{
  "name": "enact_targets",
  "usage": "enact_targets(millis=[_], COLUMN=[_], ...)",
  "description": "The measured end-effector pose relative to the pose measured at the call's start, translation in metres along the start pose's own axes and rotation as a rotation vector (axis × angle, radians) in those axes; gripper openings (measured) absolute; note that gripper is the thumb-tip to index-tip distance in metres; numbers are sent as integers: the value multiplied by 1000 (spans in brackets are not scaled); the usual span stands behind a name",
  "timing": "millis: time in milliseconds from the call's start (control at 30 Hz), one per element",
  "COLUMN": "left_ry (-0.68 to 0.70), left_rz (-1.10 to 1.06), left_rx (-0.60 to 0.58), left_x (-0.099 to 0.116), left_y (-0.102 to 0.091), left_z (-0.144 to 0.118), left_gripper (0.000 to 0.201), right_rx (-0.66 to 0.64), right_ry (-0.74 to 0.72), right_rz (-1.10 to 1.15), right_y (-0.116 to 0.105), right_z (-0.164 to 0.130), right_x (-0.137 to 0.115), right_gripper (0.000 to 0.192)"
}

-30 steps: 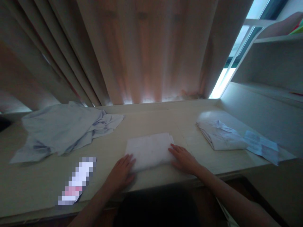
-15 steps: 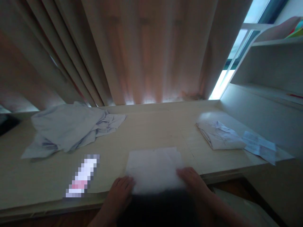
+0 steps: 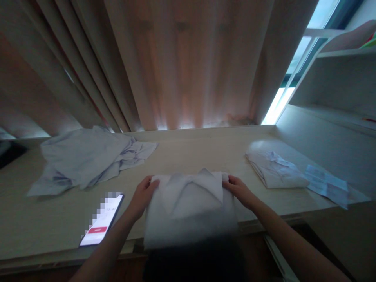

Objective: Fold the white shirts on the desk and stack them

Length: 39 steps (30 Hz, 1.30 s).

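Now both hands are gripping the folded white shirt [image 3: 190,203] at its far corners, the left hand [image 3: 142,194] pinching the left side and the right hand [image 3: 239,190] the right. It is lying collar-up at the desk's [image 3: 199,152] near edge, hanging slightly over it, with a phone [image 3: 102,225] to its left.

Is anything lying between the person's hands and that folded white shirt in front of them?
No. The left hand and right hand already grip the white shirt at its two sides. The phone lies off to the left, apart.
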<state>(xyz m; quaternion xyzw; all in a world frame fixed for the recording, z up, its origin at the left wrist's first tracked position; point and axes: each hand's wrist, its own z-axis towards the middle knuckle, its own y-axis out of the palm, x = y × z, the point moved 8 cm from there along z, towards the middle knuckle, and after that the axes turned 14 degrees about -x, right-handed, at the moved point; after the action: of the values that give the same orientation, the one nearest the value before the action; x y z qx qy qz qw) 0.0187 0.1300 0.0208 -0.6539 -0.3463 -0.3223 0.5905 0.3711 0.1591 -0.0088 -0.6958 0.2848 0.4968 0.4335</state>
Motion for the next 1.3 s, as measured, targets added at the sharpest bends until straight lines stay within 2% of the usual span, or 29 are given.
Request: enact_targets(millis=[133, 200, 300, 400, 467, 500, 567, 633, 733, 833, 967, 1067, 1167, 1233, 1300], left_ry=[-45, 6, 144, 261, 385, 452, 561, 610, 593, 585, 633, 610, 506, 462, 413], left_rz=[139, 243, 568, 869, 949, 973, 1008, 1039, 1048, 985, 907, 915, 989, 1028, 1046], left_rx=[-21, -56, -135, -132, -149, -158, -181, -209, -203, -150, -179, -183, -201, -273, -354], left_x=[-48, -57, -49, -40, -38, -39, -42, -45, -47, -47, -57, -61, -59, -58, -61], left_y=[32, 51, 80, 96, 106, 110, 118, 123, 120, 107, 105, 111, 122, 135, 145], left_z=[19, 21, 18, 10, 4, 1, -4, -5, -3, -6, -24, -43, -64, -76, -81], left_gripper=[52, 58, 61, 60, 62, 62, 61, 54, 40, 40, 37, 38, 55, 70, 74], right_rx=[97, 146, 192, 172, 42, 20, -30, -56, -60, -26, -75, -131, -135, -138, -151], right_ry=[191, 181, 57, -44, -116, -129, -139, -129, -144, -183, -230, -234, -206, -194, -199], right_rz=[-159, -230, -481, -766, -895, -933, -991, -1025, -1042, -1056, -1084, -1090, -1076, -1070, -1074], right_y=[0, 4, 18, 41, 63, 68, 75, 77, 75, 74, 87, 97, 100, 100, 100], right_z=[17, 22, 25, 23, 23, 21, 17, 13, 7, 0, -15, -23, -24, -21, -17], right_x=[61, 72, 55, 29, 21, 20, 21, 22, 16, 5, 7, 18, 29, 34, 37], right_gripper=[42, 47, 50, 53, 50, 47, 41, 36, 34, 33, 33, 35, 36, 37, 37])
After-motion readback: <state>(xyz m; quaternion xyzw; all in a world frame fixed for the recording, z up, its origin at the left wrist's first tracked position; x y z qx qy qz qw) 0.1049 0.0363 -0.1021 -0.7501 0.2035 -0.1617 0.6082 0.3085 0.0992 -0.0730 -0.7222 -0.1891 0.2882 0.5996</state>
